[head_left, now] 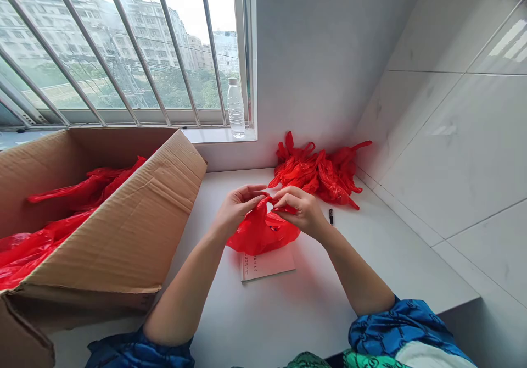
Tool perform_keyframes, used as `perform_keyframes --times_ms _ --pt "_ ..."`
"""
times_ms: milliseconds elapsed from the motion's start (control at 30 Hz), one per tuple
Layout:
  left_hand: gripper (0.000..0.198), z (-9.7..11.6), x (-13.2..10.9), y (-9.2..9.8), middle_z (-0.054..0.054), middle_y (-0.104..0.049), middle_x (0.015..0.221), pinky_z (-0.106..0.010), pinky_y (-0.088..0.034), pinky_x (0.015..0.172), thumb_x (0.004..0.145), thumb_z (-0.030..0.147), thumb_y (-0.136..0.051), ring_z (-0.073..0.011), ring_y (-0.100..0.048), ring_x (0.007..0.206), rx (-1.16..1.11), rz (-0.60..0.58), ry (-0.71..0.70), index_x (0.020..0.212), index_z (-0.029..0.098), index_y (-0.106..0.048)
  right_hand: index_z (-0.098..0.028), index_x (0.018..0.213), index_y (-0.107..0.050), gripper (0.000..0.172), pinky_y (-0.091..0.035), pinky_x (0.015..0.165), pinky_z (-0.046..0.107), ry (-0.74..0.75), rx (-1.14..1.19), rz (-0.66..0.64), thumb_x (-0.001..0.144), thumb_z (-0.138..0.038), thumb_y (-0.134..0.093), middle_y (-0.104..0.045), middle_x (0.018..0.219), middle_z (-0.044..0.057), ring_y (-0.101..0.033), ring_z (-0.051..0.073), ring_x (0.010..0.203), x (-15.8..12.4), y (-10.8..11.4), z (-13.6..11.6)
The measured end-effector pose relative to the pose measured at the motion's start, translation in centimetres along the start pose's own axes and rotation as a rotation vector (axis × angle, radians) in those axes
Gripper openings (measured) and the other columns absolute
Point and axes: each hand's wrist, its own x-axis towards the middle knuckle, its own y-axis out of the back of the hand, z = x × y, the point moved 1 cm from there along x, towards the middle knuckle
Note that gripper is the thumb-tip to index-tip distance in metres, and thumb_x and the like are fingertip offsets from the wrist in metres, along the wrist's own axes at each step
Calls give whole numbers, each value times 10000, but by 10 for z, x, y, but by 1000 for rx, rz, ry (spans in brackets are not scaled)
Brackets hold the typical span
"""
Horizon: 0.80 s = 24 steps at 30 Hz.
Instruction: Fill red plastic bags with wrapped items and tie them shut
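Red polythene carrier bag (261, 232), single, held just above a booklet (267, 263) on the white desk (370, 263).
Light, limp, slippery film; best taken at its gathered top. Left hand (236, 208) and right hand (298, 211) close together, each grip pinching it between fingers and thumb. Further red bags (317, 170) heaped behind; others in a cardboard box (102, 241).

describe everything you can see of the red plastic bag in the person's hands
The red plastic bag is thin, glossy, crinkled film, slightly see-through at its edges. Its top is gathered and pinched between the left hand and the right hand, so any handles are hard to make out. Below the hands, the loose body sags into a soft, rumpled bulge. Its lower edge overlaps the top of a pale printed booklet lying on the white counter.
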Motion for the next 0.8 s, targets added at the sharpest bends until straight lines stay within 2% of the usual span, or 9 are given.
perform_keyframes --times_ms 133,200,300,367,433,500,600,700,800 --pt "387 -7 5 26 -67 -718 928 -341 -534 882 784 417 -762 -179 -669 870 132 296 -195 1074 168 -702 -232 779 -679 100 -541 840 396 -27 59 -17 866 -236 -729 -697 986 58 -636 207 956 -27 14 -3" --pt "378 -17 7 44 -58 -701 912 -357 -533 898 780 410 -752 -175 -660 867 176 428 -244 1058 162 -689 -227 768 -690 105 -547 824 391 -123 138 -68 851 -253 -750 -702 896 49 -647 196 883 -46 20 -3" --pt "424 -39 5 62 -53 -681 896 -377 -542 890 769 416 -748 -181 -655 862 195 499 -227 1092 158 -653 -216 764 -701 139 -551 842 394 -340 257 -161 835 -315 -769 -705 825 37 -654 178 795 -72 26 3" --pt "528 -53 -3 68 -65 -677 955 -395 -543 904 793 450 -723 -201 -656 925 232 492 -203 1224 174 -595 -217 880 -717 166 -547 889 410 -471 364 -259 844 -375 -753 -725 882 46 -678 192 848 -84 30 11" --pt "669 -62 -16 71 -109 -657 1137 -433 -522 956 834 511 -669 -238 -635 1072 332 464 -130 1394 203 -472 -232 1145 -670 315 -545 925 429 -572 454 -328 913 -444 -652 -732 1034 72 -692 215 972 -92 33 22" --pt "745 -66 -31 70 -161 -567 1346 -485 -471 1026 882 586 -573 -278 -575 1217 476 414 -8 1492 214 -361 -256 1349 -546 445 -530 969 454 -614 374 -295 960 -473 -558 -682 1220 100 -658 234 1120 -95 35 35" --pt "698 -63 -48 56 -176 -445 1489 -539 -398 1090 941 641 -404 -319 -485 1333 751 286 68 1488 208 -400 -277 1467 -437 647 -437 1091 503 -475 56 -264 893 -492 -642 -484 1487 124 -484 282 1360 -87 23 51" --pt "611 -59 -47 26 -141 -460 1491 -563 -348 1126 952 621 -405 -333 -442 1364 1082 172 -85 1400 223 -522 -258 1581 -227 977 -267 1198 548 -217 -90 -377 795 -533 -737 -259 1627 136 -256 316 1497 -67 -9 60" --pt "531 -68 -34 3 -155 -475 1489 -564 -268 1181 972 531 -432 -325 -415 1395 1317 101 -269 1351 181 -558 -228 1605 -109 1103 -168 1223 570 -109 -137 -447 774 -602 -730 -207 1644 140 -184 317 1521 -50 -47 66"
